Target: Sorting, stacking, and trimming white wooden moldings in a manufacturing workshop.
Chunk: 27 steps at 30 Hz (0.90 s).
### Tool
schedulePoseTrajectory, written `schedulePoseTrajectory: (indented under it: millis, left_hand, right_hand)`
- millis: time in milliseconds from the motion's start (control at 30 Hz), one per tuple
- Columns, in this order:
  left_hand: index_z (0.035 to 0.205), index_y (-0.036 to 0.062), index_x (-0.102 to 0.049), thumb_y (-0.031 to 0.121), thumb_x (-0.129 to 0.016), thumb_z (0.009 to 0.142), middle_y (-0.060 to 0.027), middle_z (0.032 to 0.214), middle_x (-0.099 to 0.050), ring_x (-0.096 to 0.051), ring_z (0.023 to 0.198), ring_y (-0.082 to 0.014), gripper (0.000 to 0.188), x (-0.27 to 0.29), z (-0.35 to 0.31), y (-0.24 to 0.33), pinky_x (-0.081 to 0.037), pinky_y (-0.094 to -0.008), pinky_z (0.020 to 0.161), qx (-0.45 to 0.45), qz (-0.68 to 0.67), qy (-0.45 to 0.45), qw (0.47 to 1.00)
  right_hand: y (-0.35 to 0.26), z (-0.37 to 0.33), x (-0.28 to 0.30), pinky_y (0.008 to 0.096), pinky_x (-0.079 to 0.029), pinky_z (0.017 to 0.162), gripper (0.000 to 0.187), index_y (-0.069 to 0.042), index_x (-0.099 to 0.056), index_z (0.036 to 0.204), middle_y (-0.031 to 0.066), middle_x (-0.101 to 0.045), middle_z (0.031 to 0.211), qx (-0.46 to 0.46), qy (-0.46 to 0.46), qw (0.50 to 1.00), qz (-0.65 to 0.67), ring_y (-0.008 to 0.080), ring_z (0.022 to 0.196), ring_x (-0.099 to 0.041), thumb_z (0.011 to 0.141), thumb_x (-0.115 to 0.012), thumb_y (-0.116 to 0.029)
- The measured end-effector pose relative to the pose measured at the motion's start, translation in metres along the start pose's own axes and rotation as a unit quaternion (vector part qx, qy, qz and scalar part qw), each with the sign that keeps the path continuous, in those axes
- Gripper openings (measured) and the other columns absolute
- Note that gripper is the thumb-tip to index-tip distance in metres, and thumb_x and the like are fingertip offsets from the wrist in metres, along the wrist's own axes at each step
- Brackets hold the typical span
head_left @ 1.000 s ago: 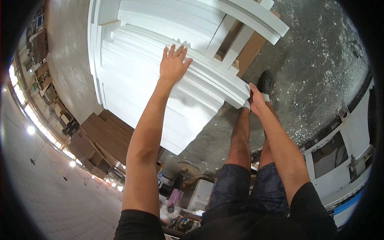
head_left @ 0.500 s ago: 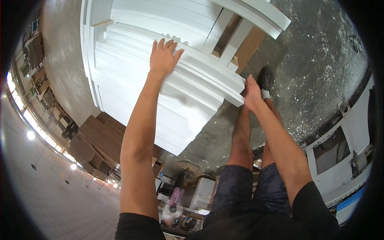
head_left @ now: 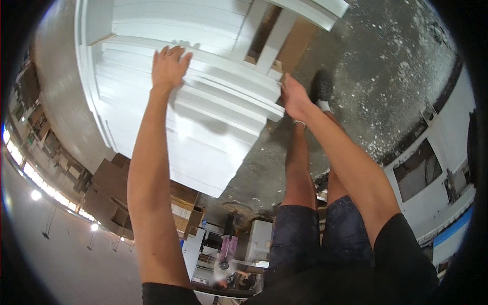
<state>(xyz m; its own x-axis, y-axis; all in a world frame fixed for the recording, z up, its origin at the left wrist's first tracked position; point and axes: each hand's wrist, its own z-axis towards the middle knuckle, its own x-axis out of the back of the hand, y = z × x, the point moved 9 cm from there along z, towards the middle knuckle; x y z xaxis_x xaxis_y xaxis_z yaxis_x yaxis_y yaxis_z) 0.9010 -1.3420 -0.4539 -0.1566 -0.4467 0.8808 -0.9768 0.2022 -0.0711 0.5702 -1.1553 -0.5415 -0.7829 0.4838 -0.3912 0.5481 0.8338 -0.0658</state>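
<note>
Several long white mouldings or boards (head_left: 236,79) lie side by side across a larger stack of white panels (head_left: 203,157). My left hand (head_left: 170,69) rests on their upper face toward the left, fingers spread, with the fingertips over the far edge. At their right end, my right hand (head_left: 296,97) is against the board ends, its fingers stretched out and pointing away from me. Part of its palm side is hidden. Beyond the boards, a white frame with slats (head_left: 277,43) stands over a brown sheet (head_left: 301,43).
Grey concrete floor (head_left: 376,76) with white specks extends on the right, where my shoe (head_left: 323,86) stands. Brown boards (head_left: 109,178) are piled at the left. A white machine or cabinet (head_left: 432,157) stands at the right. Cluttered equipment (head_left: 229,264) fills the lower middle.
Both hands and the white boards appear further left in the picture, as the view has shifted. My hands keep about the same places on the boards.
</note>
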Motion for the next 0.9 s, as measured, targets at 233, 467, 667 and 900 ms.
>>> schedulePoseTrajectory:
  millis: [233,467,667,900]
  left_hand:
    - [0.15,0.0023,-0.058,0.053,-0.049,0.111,-0.0168,0.157,-0.056,-0.041,0.152,-0.0374,0.065,0.022,-0.021,0.042,-0.022,-0.054,0.13,0.087,-0.154,0.126,0.976]
    - [0.149,-0.0063,-0.055,0.023,-0.058,0.112,-0.0219,0.147,-0.061,-0.055,0.141,-0.0346,0.047,0.06,-0.146,0.149,-0.042,-0.0435,0.12,0.263,-0.456,0.272,0.806]
    - [0.148,-0.008,-0.05,0.027,-0.065,0.108,-0.0222,0.14,-0.06,-0.058,0.132,-0.0361,0.055,0.013,-0.2,0.238,-0.042,-0.0454,0.116,0.398,-0.608,0.241,0.644]
    - [0.15,-0.0073,-0.045,0.031,-0.072,0.105,-0.0207,0.136,-0.06,-0.058,0.127,-0.0281,0.065,-0.026,-0.212,0.265,-0.048,-0.0411,0.109,0.481,-0.702,0.198,0.486]
  right_hand:
    - [0.009,0.009,0.042,0.0439,-0.034,0.123,0.087,-0.005,-0.034,0.166,0.0156,-0.038,0.167,0.034,0.017,0.996,-0.077,0.0308,0.147,-0.043,0.105,-0.056,-0.064]
    - [0.039,-0.067,0.035,0.0331,-0.046,0.106,0.064,-0.001,-0.053,0.15,0.012,-0.067,0.134,0.091,0.01,0.929,-0.359,0.0193,0.122,-0.061,0.104,-0.072,-0.042]
    - [0.015,-0.071,0.038,0.0333,-0.053,0.082,0.044,0.0,-0.062,0.127,0.0093,-0.073,0.099,0.187,0.028,0.887,-0.421,0.0157,0.089,-0.064,0.103,-0.074,-0.035]
    - [0.0,-0.129,0.002,0.0347,-0.055,0.082,0.039,0.0,-0.062,0.123,0.0154,-0.074,0.103,0.203,-0.024,0.881,-0.427,0.017,0.092,-0.069,0.103,-0.073,-0.031]
